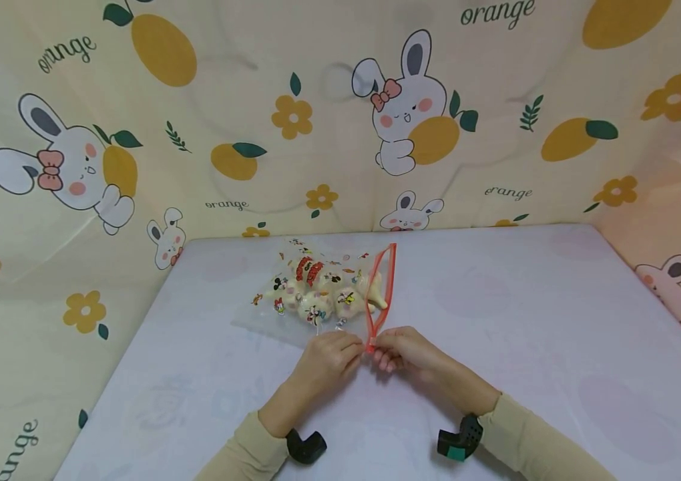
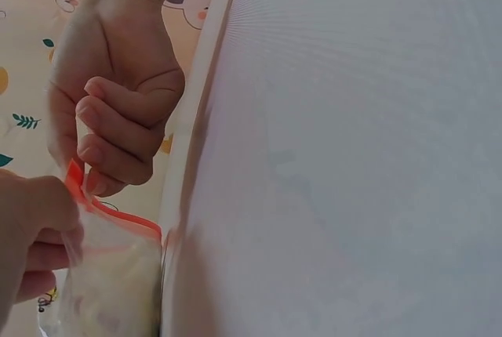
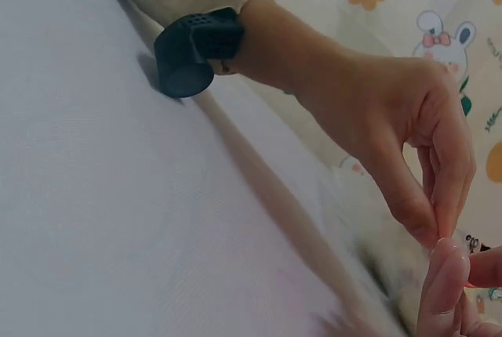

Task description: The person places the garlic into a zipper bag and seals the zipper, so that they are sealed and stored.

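Note:
A clear zip bag with cartoon prints lies on the table, its red zip edge facing right and its mouth partly spread. Inside are several cream-coloured rounded toys, their exact kind blurred by the plastic. My left hand pinches the bag's near edge, just left of the red strip's corner. From the other side, my right hand pinches that red corner between thumb and forefinger. In the left wrist view, the right hand's other fingers are curled. The fingertips of both hands nearly meet in the right wrist view.
The white-covered table extends around the bag on both sides. A printed cloth with rabbits and oranges hangs behind and beside it. Black wrist devices sit at both cuffs.

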Action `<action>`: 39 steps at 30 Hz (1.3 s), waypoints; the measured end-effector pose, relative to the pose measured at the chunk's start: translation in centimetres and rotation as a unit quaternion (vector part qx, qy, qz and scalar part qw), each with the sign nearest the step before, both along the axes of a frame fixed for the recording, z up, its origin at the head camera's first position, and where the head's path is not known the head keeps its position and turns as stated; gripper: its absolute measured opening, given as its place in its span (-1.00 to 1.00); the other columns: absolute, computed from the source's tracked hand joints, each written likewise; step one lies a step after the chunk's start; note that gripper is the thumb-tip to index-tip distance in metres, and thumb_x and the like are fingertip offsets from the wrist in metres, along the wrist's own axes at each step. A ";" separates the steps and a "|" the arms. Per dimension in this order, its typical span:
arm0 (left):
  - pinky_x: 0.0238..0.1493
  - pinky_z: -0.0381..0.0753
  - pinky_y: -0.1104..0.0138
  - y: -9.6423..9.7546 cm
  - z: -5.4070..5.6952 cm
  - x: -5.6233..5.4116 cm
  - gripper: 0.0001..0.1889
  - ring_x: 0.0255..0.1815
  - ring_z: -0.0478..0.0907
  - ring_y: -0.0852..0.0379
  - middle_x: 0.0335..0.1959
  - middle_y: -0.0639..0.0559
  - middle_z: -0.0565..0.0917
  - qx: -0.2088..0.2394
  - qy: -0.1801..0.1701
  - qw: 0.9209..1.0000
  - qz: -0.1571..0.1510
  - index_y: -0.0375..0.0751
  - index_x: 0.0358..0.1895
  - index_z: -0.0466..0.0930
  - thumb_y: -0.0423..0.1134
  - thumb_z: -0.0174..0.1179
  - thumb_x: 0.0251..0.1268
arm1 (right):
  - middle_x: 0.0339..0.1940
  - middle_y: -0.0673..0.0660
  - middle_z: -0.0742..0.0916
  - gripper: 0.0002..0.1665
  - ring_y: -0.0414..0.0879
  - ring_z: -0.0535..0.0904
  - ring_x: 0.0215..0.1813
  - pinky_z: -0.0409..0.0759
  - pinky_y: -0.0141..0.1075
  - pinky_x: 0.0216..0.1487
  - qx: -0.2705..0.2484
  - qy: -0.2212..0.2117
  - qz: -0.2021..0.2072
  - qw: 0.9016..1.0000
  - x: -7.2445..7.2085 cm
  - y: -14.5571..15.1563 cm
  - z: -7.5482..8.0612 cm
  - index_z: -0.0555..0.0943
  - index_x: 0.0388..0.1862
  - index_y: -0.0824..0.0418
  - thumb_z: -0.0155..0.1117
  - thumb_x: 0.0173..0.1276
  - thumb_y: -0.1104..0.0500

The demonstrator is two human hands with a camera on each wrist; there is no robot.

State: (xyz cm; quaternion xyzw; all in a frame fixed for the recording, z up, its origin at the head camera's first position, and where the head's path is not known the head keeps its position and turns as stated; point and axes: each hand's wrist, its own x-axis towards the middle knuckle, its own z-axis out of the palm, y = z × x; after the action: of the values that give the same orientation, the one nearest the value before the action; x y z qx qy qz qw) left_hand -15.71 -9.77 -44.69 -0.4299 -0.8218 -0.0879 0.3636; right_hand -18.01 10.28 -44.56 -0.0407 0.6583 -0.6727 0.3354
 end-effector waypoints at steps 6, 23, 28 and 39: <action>-0.19 0.64 0.47 -0.1 -0.2 -0.1 -0.86 -0.33 0.68 0.28 -0.41 0.16 0.76 0.010 0.000 1.000 0.001 -0.09 -0.39 0.75 -0.30 0.45 -0.11 | -0.66 -0.13 0.63 -0.75 -0.37 0.50 -0.61 0.46 -0.57 -0.53 -0.004 0.001 -0.013 1.000 -0.1 -0.2 0.1 0.60 -0.45 0.20 0.01 0.39 0.25; -0.08 0.69 0.38 1.0 0.2 2.0 -0.84 -0.18 0.73 0.08 -0.26 -0.11 0.79 0.283 -0.349 0.893 0.025 -0.30 -0.23 0.73 -0.38 0.35 0.10 | -0.67 -0.13 0.61 -0.80 -0.38 0.49 -0.63 0.47 -0.56 -0.53 0.000 0.012 -0.050 0.999 -1.0 0.0 0.1 0.56 -0.41 0.22 0.04 0.39 0.24; -0.08 0.71 0.38 1.1 0.9 3.1 -0.67 -0.22 0.74 0.17 -0.14 -0.31 0.75 0.452 -0.662 0.598 0.000 -0.53 0.00 0.59 -0.29 0.16 0.34 | -0.66 -0.14 0.62 -0.80 -0.38 0.49 -0.63 0.48 -0.56 -0.53 -0.002 0.011 -0.045 0.999 -1.0 0.0 0.0 0.54 -0.45 0.19 0.03 0.38 0.25; 0.39 0.44 0.17 3.0 -0.3 4.0 -0.50 0.07 0.67 0.14 0.07 -0.10 0.70 0.571 -0.767 0.292 -0.025 -0.34 0.28 0.38 -0.09 0.08 0.42 | -0.69 -0.17 0.59 -0.74 -0.39 0.46 -0.63 0.42 -0.57 -0.55 0.006 0.012 -0.028 1.000 -1.1 0.0 0.2 0.55 -0.51 0.11 0.06 0.41 0.22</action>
State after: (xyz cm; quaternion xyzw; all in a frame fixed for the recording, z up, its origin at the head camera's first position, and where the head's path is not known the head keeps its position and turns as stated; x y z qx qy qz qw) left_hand -11.74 -6.82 -44.95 0.1296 -0.4576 -0.8337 -0.2807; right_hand -19.13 10.33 -44.41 -0.0284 0.6671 -0.6776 0.3083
